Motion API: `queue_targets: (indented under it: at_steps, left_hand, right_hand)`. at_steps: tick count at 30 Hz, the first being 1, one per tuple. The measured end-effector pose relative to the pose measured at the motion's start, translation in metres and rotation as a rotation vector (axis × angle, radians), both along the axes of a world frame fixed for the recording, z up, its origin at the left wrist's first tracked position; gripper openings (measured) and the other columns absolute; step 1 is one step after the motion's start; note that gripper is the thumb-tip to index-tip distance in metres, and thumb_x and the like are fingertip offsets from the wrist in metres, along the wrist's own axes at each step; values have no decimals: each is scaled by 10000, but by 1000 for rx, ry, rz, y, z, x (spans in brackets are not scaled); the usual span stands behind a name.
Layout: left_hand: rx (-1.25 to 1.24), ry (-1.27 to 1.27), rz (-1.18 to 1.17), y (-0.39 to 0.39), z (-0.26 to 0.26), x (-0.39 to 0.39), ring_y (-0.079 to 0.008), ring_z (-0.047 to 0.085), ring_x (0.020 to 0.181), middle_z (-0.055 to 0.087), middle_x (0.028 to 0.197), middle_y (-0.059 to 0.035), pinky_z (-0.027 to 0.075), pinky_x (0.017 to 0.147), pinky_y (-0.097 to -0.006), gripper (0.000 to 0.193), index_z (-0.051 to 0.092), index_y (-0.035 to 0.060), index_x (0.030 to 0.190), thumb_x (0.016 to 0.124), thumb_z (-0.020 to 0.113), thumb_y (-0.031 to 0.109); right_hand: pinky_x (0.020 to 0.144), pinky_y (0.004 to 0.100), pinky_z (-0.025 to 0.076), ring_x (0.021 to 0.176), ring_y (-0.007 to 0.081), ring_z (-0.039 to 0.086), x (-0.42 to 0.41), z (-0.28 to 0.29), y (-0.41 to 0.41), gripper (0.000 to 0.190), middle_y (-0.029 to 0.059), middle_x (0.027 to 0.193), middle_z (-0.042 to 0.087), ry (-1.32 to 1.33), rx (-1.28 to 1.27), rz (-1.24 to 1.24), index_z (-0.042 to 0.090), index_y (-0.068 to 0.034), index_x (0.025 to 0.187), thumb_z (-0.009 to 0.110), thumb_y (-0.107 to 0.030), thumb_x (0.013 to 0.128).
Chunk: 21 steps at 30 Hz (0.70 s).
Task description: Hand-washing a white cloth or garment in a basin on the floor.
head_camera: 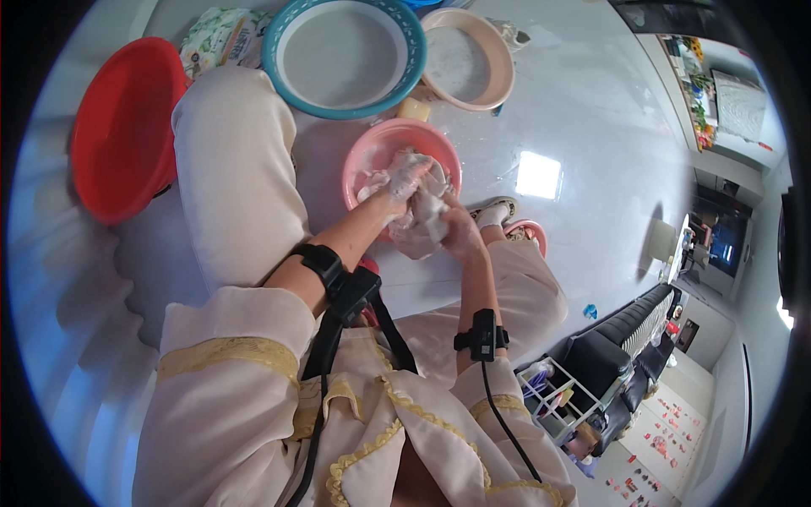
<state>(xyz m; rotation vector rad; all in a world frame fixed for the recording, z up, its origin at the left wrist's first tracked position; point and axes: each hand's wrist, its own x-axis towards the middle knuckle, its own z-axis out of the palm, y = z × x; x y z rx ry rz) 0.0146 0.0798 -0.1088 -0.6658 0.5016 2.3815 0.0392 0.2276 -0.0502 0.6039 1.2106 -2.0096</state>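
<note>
A wet, sudsy white cloth (418, 234) is bunched between my two hands over the near part of a pink plastic basin (358, 152). My left hand (405, 180), coated in foam, grips the cloth from above. Lower and to the right, my right hand (461, 229) has its fingers closed on the cloth's edge. Part of the cloth hangs over the basin's near rim; the rest lies inside among suds. Just beyond the far rim sits a yellowish block, apparently laundry soap (414, 109).
Beyond stand a teal-rimmed basin (272, 70) and a peach basin (504, 70), both holding cloudy water. A red basin (123, 133) leans at left beside a printed plastic bag (222, 38). A smaller pink basin (538, 237) sits by my right foot. Glossy floor surrounds them.
</note>
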Motion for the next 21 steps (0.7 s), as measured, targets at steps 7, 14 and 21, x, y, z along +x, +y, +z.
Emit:
queue_targets:
  at_steps: [7, 14, 21]
  left_hand:
    - [191, 181, -105, -14, 30, -12, -218, 551, 978, 542, 1097, -70, 457, 865, -389, 456, 303, 194, 1374, 946, 382, 333]
    - [139, 341, -162, -41, 51, -17, -271, 516, 1086, 492, 1227, -109, 440, 903, -425, 441, 354, 128, 1329, 943, 366, 341]
    - [114, 311, -255, -44, 86, -6, -283, 495, 1122, 491, 1250, -118, 358, 984, -441, 473, 403, 57, 1282, 928, 389, 370]
  right_hand:
    - [636, 256, 483, 755, 145, 589, 20, -13, 25, 311, 67, 900, 598, 52, 139, -47, 543, -29, 1092, 582, -76, 787]
    - [594, 285, 490, 666, 157, 564, 33, -35, 81, 120, 48, 759, 547, 182, 393, -573, 575, -24, 848, 557, -108, 764]
    - [874, 303, 404, 921, 187, 542, 27, 5, 31, 414, 65, 931, 579, 997, 1211, -256, 556, -23, 1078, 577, -99, 671]
